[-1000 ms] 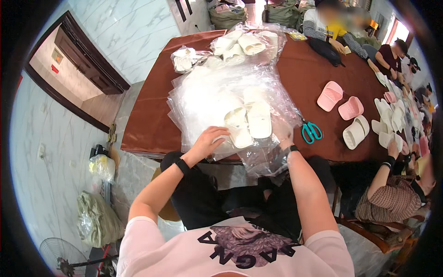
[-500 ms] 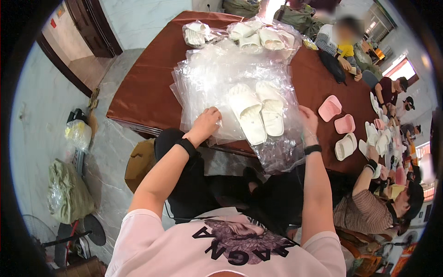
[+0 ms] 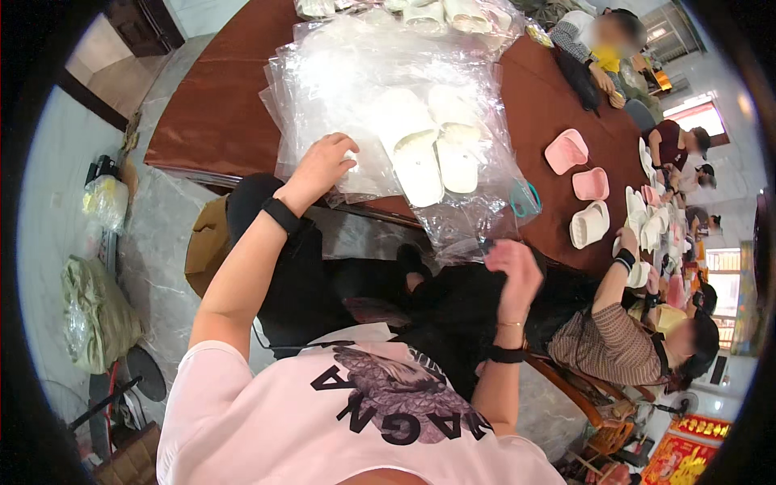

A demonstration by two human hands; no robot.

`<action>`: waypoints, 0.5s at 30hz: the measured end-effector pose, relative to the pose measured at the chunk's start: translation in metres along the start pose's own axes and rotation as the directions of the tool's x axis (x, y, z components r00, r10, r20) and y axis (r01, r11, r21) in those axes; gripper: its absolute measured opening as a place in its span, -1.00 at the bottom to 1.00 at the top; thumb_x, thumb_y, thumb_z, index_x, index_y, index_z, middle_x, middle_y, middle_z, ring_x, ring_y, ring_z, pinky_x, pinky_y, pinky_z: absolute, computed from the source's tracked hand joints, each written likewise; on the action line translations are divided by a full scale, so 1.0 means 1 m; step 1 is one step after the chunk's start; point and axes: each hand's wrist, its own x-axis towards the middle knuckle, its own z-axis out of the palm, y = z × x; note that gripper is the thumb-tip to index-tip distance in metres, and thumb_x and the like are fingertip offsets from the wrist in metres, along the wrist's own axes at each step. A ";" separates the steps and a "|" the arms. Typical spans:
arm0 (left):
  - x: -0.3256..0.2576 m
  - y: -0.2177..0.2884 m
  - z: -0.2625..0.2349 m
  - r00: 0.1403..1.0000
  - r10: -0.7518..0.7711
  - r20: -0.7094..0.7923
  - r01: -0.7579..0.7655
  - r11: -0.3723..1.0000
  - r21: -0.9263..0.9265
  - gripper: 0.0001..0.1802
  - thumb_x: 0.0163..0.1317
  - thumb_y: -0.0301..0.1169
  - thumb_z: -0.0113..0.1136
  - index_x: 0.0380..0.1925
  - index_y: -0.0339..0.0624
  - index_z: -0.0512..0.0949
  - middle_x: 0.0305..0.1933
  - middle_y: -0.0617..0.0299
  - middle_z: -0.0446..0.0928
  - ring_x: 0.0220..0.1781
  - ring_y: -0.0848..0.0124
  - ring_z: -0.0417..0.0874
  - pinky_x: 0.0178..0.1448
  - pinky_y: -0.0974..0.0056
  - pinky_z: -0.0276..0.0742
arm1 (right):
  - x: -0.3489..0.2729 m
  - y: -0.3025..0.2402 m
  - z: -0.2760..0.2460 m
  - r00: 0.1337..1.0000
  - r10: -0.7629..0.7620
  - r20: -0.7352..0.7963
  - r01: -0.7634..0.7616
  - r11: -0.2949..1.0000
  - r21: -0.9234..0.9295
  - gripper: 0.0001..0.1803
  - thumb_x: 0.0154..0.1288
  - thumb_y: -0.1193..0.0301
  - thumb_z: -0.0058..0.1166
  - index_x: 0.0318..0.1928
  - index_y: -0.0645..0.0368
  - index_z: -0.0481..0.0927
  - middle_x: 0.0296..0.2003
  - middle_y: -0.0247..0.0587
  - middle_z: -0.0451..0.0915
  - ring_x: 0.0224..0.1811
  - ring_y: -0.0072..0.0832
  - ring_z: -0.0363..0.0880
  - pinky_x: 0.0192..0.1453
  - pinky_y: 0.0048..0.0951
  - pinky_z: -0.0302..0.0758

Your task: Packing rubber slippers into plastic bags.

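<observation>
A pair of white slippers point(image 3: 419, 166) lies inside a clear plastic bag point(image 3: 449, 226) on a stack of clear bags point(image 3: 323, 89). The bag's near end hangs over the table edge. Left of the slippers, my left hand point(image 3: 319, 168) rests on the stack, fingers loosely bent and thumb apart. Something small and white shows at its fingertips. My right hand point(image 3: 516, 275) is off the table beside the bag's near end, slightly blurred, its fingers bunched. Whatever they pinch, if anything, does not show clearly. A teal loop point(image 3: 525, 200) lies by the bag's right side.
Two pink slippers point(image 3: 567, 151) and a white slipper point(image 3: 589, 225) lie right on the brown-covered table point(image 3: 210, 105). Bagged slippers point(image 3: 424, 16) sit at the far edge. Several people work along the right side, one nearby in a patterned top point(image 3: 606, 347). A cardboard box point(image 3: 206, 246) stands left.
My right hand has left the bag's right side and come down toward its near end. My left hand stays on the stack. The whole view has shifted, so the table sits higher.
</observation>
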 end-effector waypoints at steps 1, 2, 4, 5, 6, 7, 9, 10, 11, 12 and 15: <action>-0.002 -0.001 -0.001 1.000 0.010 0.000 -0.010 1.000 -0.003 -0.76 0.15 -0.47 0.16 -0.16 -0.22 0.50 -0.02 0.01 0.50 0.08 0.01 0.47 0.15 0.09 0.42 | 0.004 0.003 0.018 1.000 -0.007 0.021 0.008 1.000 -0.020 -0.70 0.45 0.32 -0.06 -0.13 0.36 0.55 -0.24 -0.17 0.60 -0.22 -0.52 0.58 -0.19 -0.47 0.54; -0.004 0.000 -0.001 1.000 -0.004 -0.021 0.004 1.000 -0.004 -0.76 0.13 -0.45 0.17 -0.17 -0.21 0.52 -0.06 0.02 0.51 0.06 0.01 0.48 0.13 0.08 0.43 | 0.011 0.017 0.024 1.000 -0.007 0.001 0.007 0.997 -0.075 -0.70 0.44 0.33 -0.03 -0.08 0.38 0.52 -0.21 -0.15 0.60 -0.17 -0.49 0.58 -0.11 -0.44 0.54; -0.005 0.001 -0.001 0.999 -0.025 -0.044 0.024 1.000 -0.019 -0.77 0.12 -0.44 0.18 -0.18 -0.20 0.52 -0.11 0.01 0.52 0.02 -0.01 0.50 0.09 0.06 0.44 | 0.034 0.052 0.035 0.999 0.021 -0.039 -0.022 1.000 -0.019 -0.66 0.41 0.35 0.02 0.03 0.38 0.46 -0.17 -0.14 0.59 -0.13 -0.47 0.58 -0.03 -0.43 0.54; -0.007 0.002 0.000 0.999 -0.008 -0.051 0.007 1.000 -0.019 -0.77 0.12 -0.44 0.18 -0.18 -0.20 0.52 -0.11 0.01 0.52 0.02 -0.01 0.50 0.09 0.06 0.44 | 0.043 0.056 0.044 0.997 0.058 -0.052 -0.053 0.994 0.091 -0.63 0.40 0.35 0.05 0.07 0.37 0.42 -0.16 -0.14 0.59 -0.13 -0.47 0.57 -0.03 -0.44 0.55; -0.009 0.003 0.000 0.999 -0.034 -0.012 0.034 0.999 -0.013 -0.76 0.16 -0.45 0.16 -0.16 -0.22 0.51 -0.08 0.01 0.52 0.04 0.01 0.50 0.11 0.07 0.44 | 0.050 0.058 0.048 0.991 0.131 0.018 -0.132 0.976 0.175 -0.58 0.39 0.37 0.06 0.14 0.36 0.36 -0.14 -0.13 0.59 -0.14 -0.48 0.57 -0.03 -0.44 0.56; -0.010 -0.001 0.000 0.998 -0.066 0.024 0.066 0.998 0.000 -0.76 0.19 -0.45 0.15 -0.13 -0.23 0.50 -0.04 0.00 0.51 0.06 0.02 0.49 0.14 0.09 0.43 | 0.055 0.052 0.062 0.975 0.215 0.063 -0.224 0.940 0.258 -0.65 0.38 0.40 0.05 0.07 0.36 0.42 -0.13 -0.14 0.59 -0.14 -0.48 0.58 -0.04 -0.45 0.58; -0.008 -0.003 0.005 1.000 0.005 -0.008 -0.005 1.000 -0.005 -0.76 0.17 -0.46 0.17 -0.13 -0.23 0.49 -0.05 0.01 0.51 0.06 0.02 0.49 0.13 0.09 0.44 | 0.068 0.051 0.070 0.968 0.109 0.228 -0.165 0.956 0.243 -0.74 0.38 0.45 0.02 0.00 0.33 0.50 -0.11 -0.16 0.59 -0.11 -0.50 0.57 -0.01 -0.47 0.56; -0.007 -0.003 0.005 1.000 0.007 0.010 -0.006 1.000 -0.005 -0.76 0.16 -0.47 0.17 -0.14 -0.23 0.49 -0.04 0.01 0.51 0.06 0.01 0.49 0.14 0.09 0.43 | 0.071 0.040 0.077 0.968 0.106 0.227 -0.162 0.956 0.245 -0.74 0.38 0.45 0.02 0.00 0.33 0.50 -0.11 -0.16 0.59 -0.11 -0.50 0.57 -0.01 -0.47 0.56; -0.008 -0.004 0.004 1.000 0.002 0.028 -0.002 1.000 -0.004 -0.76 0.16 -0.48 0.18 -0.15 -0.23 0.49 -0.04 0.01 0.51 0.07 0.01 0.49 0.14 0.08 0.43 | 0.070 0.016 0.084 0.953 0.048 0.298 -0.143 0.942 0.304 -0.76 0.37 0.47 -0.01 -0.01 0.32 0.52 -0.10 -0.19 0.59 -0.07 -0.50 0.56 0.04 -0.48 0.53; -0.006 -0.003 0.003 1.000 0.003 0.026 -0.003 1.000 -0.007 -0.76 0.16 -0.48 0.18 -0.15 -0.23 0.49 -0.04 0.01 0.51 0.07 0.01 0.49 0.14 0.08 0.43 | 0.067 -0.006 0.087 0.933 -0.013 0.359 -0.125 0.924 0.360 -0.76 0.36 0.50 -0.03 -0.02 0.30 0.54 -0.09 -0.21 0.59 -0.04 -0.51 0.55 0.09 -0.48 0.49; -0.008 -0.001 0.000 1.000 0.019 -0.003 -0.019 1.000 -0.002 -0.76 0.15 -0.48 0.18 -0.16 -0.24 0.48 -0.03 0.01 0.50 0.06 0.00 0.49 0.14 0.09 0.43 | 0.061 -0.037 0.073 0.779 -0.180 0.601 0.103 0.982 0.160 -0.71 0.33 0.51 -0.05 0.03 0.29 0.53 -0.05 -0.24 0.59 0.01 -0.52 0.53 0.19 -0.46 0.43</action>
